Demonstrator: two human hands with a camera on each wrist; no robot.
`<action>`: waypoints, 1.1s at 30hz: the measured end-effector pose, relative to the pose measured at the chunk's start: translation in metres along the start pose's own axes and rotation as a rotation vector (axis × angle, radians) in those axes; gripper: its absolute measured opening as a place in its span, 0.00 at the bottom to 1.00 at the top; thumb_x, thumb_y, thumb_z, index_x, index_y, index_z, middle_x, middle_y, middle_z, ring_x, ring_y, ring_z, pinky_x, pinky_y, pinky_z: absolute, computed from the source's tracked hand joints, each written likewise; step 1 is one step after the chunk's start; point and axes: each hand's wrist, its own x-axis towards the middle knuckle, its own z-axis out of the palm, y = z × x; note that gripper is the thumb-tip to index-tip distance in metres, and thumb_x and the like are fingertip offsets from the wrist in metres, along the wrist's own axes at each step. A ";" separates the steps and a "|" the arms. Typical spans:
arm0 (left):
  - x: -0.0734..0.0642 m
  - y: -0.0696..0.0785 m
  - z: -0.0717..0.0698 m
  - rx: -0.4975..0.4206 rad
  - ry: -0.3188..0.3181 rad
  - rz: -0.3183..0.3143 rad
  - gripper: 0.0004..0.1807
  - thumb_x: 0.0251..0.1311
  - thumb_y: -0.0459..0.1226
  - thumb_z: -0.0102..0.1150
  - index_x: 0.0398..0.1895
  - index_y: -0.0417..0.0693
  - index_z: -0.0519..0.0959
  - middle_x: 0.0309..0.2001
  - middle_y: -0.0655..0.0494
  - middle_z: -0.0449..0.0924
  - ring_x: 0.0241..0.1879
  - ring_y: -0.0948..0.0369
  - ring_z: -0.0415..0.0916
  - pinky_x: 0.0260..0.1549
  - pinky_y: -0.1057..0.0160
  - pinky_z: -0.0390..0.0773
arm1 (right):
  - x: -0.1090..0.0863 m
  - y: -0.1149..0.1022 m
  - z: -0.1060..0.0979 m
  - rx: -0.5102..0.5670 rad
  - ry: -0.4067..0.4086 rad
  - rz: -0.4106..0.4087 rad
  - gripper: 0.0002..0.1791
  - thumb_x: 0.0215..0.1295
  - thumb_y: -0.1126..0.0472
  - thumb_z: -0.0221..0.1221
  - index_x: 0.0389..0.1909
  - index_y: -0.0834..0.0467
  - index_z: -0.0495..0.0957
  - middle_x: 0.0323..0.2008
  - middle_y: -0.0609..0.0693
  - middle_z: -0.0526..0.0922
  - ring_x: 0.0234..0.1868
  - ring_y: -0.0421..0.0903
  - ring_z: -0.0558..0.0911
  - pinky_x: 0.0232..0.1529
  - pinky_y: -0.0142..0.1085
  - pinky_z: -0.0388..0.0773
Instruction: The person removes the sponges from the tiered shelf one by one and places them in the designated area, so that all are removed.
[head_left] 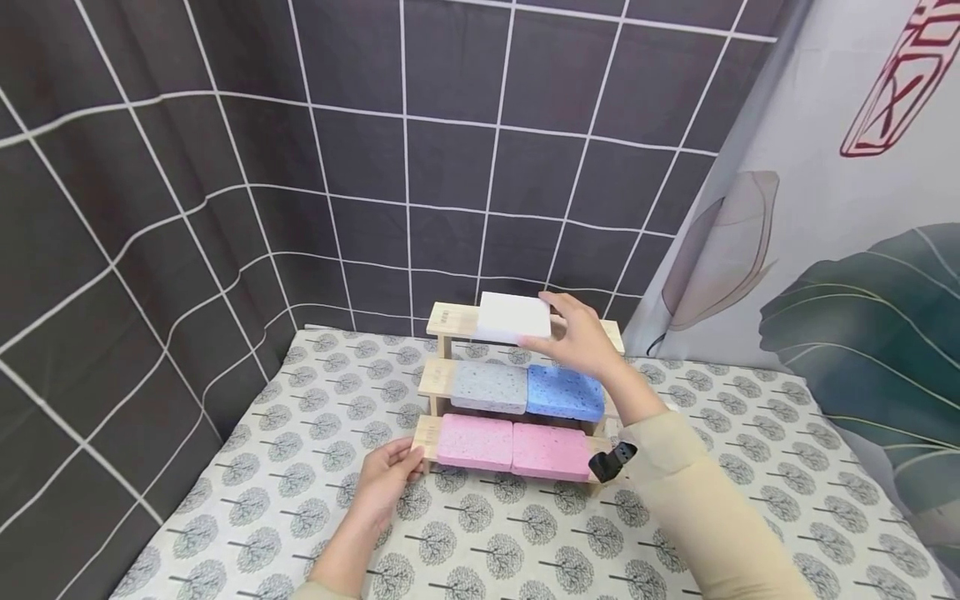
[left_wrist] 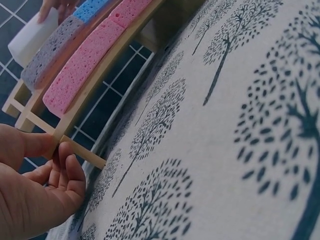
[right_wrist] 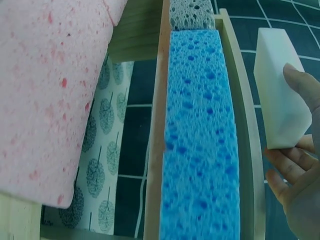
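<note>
A white sponge block (head_left: 513, 318) is between the thumb and fingers of my right hand (head_left: 581, 340), at the top step of a three-tier wooden rack (head_left: 450, 319). In the right wrist view, the white sponge (right_wrist: 279, 90) shows beside the upper board, gripped near one end. My left hand (head_left: 384, 482) pinches the left end of the bottom step, thumb above and fingers curled below, as the left wrist view shows. Two pink sponges (head_left: 475, 442) lie side by side on that step. A grey sponge (head_left: 489, 387) and a blue sponge (head_left: 566, 392) fill the middle step.
The rack stands on a tree-print cloth (head_left: 315, 467). Behind and to the left hangs a dark curtain (head_left: 450, 158) with white grid lines. A pale leaf-patterned curtain (head_left: 817, 208) is at the right. A small black device (head_left: 612, 461) sits at the right wrist.
</note>
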 end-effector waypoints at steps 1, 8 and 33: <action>0.000 0.000 0.000 -0.001 -0.003 0.000 0.22 0.70 0.29 0.56 0.62 0.22 0.69 0.42 0.44 0.80 0.37 0.59 0.78 0.37 0.67 0.83 | -0.001 0.001 -0.001 -0.007 0.006 0.001 0.50 0.56 0.46 0.75 0.73 0.66 0.64 0.70 0.65 0.68 0.67 0.63 0.72 0.69 0.56 0.68; 0.001 -0.001 0.000 -0.007 -0.004 -0.004 0.22 0.71 0.30 0.55 0.63 0.22 0.68 0.42 0.45 0.79 0.37 0.59 0.77 0.36 0.68 0.83 | -0.011 0.009 -0.010 -0.054 0.038 0.015 0.48 0.56 0.45 0.74 0.72 0.64 0.66 0.69 0.64 0.70 0.70 0.62 0.68 0.71 0.62 0.59; -0.001 0.000 0.002 -0.006 0.010 -0.007 0.22 0.70 0.28 0.55 0.63 0.21 0.68 0.42 0.44 0.80 0.37 0.60 0.78 0.36 0.69 0.82 | -0.041 0.032 -0.037 -0.025 0.067 0.032 0.44 0.58 0.50 0.72 0.70 0.65 0.66 0.66 0.64 0.71 0.68 0.65 0.69 0.67 0.64 0.65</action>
